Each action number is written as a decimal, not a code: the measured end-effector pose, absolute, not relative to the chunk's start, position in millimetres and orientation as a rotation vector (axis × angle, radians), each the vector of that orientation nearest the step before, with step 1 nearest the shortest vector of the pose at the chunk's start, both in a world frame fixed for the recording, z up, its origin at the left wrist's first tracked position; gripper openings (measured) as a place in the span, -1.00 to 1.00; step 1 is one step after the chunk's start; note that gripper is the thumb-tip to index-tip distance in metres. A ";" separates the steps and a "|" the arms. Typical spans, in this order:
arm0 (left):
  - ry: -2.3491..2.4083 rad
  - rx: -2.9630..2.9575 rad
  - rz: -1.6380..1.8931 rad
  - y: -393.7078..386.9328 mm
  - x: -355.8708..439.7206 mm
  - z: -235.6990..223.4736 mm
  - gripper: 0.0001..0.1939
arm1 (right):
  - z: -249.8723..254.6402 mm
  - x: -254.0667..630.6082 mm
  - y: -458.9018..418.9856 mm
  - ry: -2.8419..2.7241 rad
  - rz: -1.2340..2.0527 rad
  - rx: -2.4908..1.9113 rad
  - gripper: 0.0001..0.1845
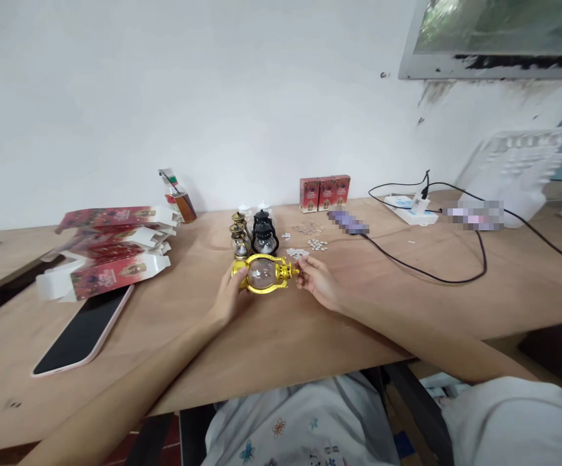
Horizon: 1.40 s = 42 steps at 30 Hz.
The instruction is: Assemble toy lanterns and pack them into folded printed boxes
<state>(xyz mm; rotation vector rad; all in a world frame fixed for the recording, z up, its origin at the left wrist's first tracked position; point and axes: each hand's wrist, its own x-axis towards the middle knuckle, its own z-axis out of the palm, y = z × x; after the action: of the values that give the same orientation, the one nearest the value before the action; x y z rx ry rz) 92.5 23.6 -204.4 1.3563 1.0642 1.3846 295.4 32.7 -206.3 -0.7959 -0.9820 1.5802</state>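
Observation:
A small gold lantern [263, 274] with a clear globe lies sideways between my two hands, above the table. My left hand [231, 290] is closed round its base end. At the other end, the fingers of my right hand [317, 281] pinch the top tip of the lantern. Just behind it stand bronze lanterns [239, 241] and black lanterns [264, 238], with white ones [245, 208] partly hidden at the back. Small white pieces [298, 253] and round button-like discs [317, 245] lie scattered beyond my right hand.
Flattened red-and-white cartons [116, 275] lie at left, partly over a phone [84, 330]. A bottle of brown liquid [184, 206] and upright red boxes [325, 193] stand by the wall. Right of them are a power strip [412, 210], black cables [421, 281] and a white plastic bag [514, 175].

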 end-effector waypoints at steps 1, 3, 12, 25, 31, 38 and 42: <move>1.074 1.377 1.337 21.1 94.2 -203.8 -0.55 | -207.5 294.7 32.9 -0.957 1.631 -0.799 -0.52; 1.105 1.438 1.248 15.6 97.9 -202.6 -0.53 | -208.9 292.8 31.3 -0.908 1.701 -0.804 -0.53; 1.164 1.684 1.193 0.6 106.7 -202.4 -0.62 | -212.9 288.2 26.0 -0.904 1.641 -0.815 -0.54; 1.197 1.570 1.327 11.1 100.3 -207.8 -0.65 | -202.8 290.4 15.4 -0.983 1.588 -0.716 -0.53; 1.070 1.256 1.557 24.7 91.2 -199.2 -0.64 | -190.8 315.9 55.0 -0.911 1.331 -0.706 -0.63; 1.021 1.325 1.686 22.2 85.5 -185.5 -0.66 | -174.8 365.5 147.1 -1.346 0.479 -1.135 -0.68; 1.035 1.445 1.654 15.8 87.4 -182.9 -0.58 | -179.6 366.6 177.6 -1.447 0.326 -1.234 -0.79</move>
<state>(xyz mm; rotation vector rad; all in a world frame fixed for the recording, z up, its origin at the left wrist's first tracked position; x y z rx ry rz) 87.4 15.8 -182.9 1.4448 1.0348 1.6539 366.6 177.6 -179.6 -1.2338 -1.4465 0.3265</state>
